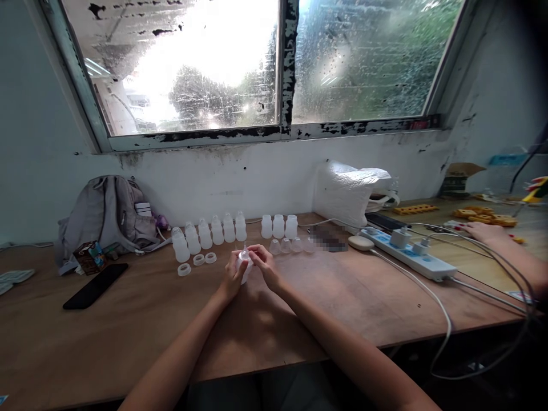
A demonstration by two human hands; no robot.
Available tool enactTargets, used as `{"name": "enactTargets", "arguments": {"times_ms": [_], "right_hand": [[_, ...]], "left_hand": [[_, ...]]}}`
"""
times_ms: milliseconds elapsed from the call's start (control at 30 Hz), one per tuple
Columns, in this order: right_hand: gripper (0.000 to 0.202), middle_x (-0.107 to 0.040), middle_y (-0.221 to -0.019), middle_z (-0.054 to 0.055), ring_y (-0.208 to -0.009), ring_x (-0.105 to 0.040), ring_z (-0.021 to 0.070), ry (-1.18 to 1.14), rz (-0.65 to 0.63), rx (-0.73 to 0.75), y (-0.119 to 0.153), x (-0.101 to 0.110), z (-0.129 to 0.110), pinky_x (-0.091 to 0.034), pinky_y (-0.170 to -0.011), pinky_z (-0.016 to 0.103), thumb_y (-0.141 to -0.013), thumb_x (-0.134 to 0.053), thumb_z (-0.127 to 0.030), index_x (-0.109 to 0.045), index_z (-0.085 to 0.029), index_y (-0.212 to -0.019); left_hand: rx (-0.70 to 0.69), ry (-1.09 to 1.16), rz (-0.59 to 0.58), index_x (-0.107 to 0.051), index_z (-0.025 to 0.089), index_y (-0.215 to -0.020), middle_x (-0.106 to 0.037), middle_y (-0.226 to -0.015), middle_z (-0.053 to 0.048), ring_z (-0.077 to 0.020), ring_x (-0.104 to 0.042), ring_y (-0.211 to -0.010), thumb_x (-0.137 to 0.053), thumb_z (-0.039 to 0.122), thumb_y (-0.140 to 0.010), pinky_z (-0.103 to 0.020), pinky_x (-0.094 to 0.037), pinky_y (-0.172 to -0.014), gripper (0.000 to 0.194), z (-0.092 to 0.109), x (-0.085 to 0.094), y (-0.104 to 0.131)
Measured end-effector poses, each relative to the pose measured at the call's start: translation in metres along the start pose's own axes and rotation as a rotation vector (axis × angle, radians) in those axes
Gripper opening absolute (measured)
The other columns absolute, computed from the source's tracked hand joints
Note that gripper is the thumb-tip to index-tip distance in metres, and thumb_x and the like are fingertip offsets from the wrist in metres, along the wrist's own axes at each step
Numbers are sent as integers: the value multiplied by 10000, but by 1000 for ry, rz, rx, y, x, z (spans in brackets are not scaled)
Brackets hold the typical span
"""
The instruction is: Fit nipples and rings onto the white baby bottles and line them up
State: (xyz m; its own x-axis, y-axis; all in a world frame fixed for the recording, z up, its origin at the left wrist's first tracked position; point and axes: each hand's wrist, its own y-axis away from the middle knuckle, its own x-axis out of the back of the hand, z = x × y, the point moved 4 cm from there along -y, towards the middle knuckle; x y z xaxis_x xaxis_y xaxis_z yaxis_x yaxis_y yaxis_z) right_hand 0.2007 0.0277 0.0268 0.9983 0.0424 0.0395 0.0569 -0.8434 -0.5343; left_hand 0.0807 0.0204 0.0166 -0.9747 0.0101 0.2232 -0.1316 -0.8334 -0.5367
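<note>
My left hand (232, 277) is wrapped round a small bottle (244, 278), likely steadying it while my right hand (264, 265) pinches near its top, loose rings (184, 273) left and clear caps (297, 246) right of my hands, presumably for easy reach.

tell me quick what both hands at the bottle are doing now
Left hand: closed around the bottle.
Right hand: closed at the bottle's top.

- Partly hidden at seven o'clock by left hand (233, 275) and right hand (264, 265): bottle (245, 276).
- Blurred beyond telling at four o'clock — dark object (329, 238).
- Cut off at three o'clock — co-worker's arm (516, 257).
</note>
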Motion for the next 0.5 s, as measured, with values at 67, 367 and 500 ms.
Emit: {"name": "enactTargets", "arguments": {"times_ms": [67,367,500], "right_hand": [[251,-572,-805,32,-722,-537,141,31,6,24,2,0,-5,-442,-638,251,-751,-502,-402,-564,-177,-843],[294,-599,-794,48,-681,-548,141,21,27,-1,-2,2,-1,-450,-594,248,-764,-484,-409,-582,-160,-884],[346,-582,-826,29,-647,-537,118,125,3,69,-5,5,-4,-448,-568,231,-793,-445,-375,-513,-203,-1085]], "left_hand": [[-20,-1,-46,-466,199,-978,-571,-846,-34,-177,-535,-780,-413,467,-786,-278,-384,-718,334,2,-2,0],[62,2,-140,-461,202,-1068,-593,-897,-41,-203,-547,-777,-650,376,-612,-295,-402,-694,523,-4,0,-1],[50,-68,-121,-469,201,-1033,-597,-863,-39,-197,-554,-744,-644,365,-612,-292,-410,-659,484,-10,1,-2]]}}
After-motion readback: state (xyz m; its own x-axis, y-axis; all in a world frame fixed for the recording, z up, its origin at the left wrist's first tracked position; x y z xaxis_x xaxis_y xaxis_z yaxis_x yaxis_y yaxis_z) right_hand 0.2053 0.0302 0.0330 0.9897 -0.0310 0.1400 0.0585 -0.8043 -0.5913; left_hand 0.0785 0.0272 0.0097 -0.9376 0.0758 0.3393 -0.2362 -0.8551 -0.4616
